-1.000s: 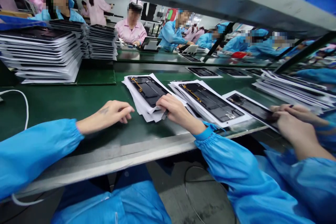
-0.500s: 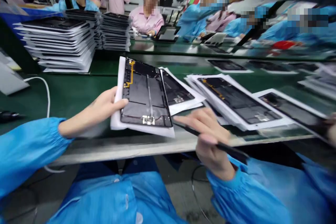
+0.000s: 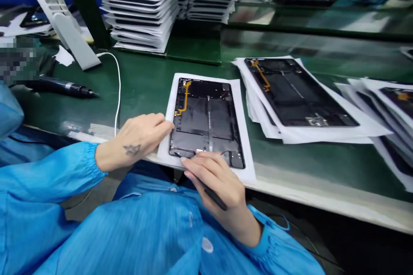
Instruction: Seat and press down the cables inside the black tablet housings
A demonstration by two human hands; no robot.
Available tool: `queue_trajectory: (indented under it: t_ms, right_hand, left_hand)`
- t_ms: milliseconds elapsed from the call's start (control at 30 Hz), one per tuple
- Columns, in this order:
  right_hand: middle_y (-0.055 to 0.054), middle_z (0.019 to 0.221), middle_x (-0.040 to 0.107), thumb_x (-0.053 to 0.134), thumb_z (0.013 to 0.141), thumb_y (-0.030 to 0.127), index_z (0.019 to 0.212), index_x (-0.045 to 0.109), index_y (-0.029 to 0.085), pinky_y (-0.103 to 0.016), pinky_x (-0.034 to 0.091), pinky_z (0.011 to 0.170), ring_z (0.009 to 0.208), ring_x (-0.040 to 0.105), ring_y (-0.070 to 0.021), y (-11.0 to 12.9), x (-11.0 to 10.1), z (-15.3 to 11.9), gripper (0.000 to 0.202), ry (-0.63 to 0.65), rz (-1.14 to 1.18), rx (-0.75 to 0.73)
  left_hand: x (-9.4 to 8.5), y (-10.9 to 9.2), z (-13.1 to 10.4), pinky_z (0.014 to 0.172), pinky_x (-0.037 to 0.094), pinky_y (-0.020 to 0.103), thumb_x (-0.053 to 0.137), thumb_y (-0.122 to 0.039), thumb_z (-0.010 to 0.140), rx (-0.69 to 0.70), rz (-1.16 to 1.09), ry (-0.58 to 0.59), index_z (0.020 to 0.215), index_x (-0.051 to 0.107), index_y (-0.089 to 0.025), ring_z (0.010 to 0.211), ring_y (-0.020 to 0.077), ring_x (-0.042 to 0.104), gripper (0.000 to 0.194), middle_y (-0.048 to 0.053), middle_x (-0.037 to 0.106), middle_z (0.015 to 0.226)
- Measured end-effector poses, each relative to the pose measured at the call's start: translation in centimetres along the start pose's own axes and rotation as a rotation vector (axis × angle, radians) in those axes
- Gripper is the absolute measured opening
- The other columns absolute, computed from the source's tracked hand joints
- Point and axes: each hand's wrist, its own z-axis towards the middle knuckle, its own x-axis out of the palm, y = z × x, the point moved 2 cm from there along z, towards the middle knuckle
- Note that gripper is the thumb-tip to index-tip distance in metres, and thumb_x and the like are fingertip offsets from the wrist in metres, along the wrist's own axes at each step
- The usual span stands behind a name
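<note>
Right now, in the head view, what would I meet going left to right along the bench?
Black screwdriver-like tool, white cable, nearest dark panel, larger-looking pile of panels and white sheets, another such pile at the right edge.

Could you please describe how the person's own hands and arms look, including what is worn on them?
The left hand and right hand wear no gloves. A small dark tattoo marks the left wrist area. Both arms have bright blue long sleeves with gathered cuffs; a thin blue loop hangs loose by the right one.
</note>
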Motion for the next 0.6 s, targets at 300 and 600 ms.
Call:
queue_trajectory:
  t_ms: [300,600]
  right_hand:
    - [-0.006,0.096,0.075,0.061,0.093,0.006,0.123,0.066,0.023,-0.04,0.058,0.082,0.089,0.065,-0.0206,-0.1,0.8,-0.2,0.035,-0.018,-0.085,0.036]
    - [-0.01,0.096,0.07,0.042,0.099,0.006,0.124,0.062,0.016,-0.04,0.047,0.076,0.089,0.06,-0.0231,-0.2,0.8,0.7,0.033,0.013,-0.277,0.003]
  left_hand:
    - [2.2,-0.3,-1.0,0.076,0.045,0.028,0.039,-0.02,0.106,0.154,-0.326,0.003,0.1,0.058,-0.019,0.089,0.0163,0.052,0.02,0.005,0.057,0.1]
    - [1.4,-1.6,-0.5,0.078,0.036,0.033,0.042,-0.029,0.105,-0.153,-0.462,0.091,0.09,0.048,-0.022,0.081,0.0161,0.046,0.018,-0.003,0.052,0.083]
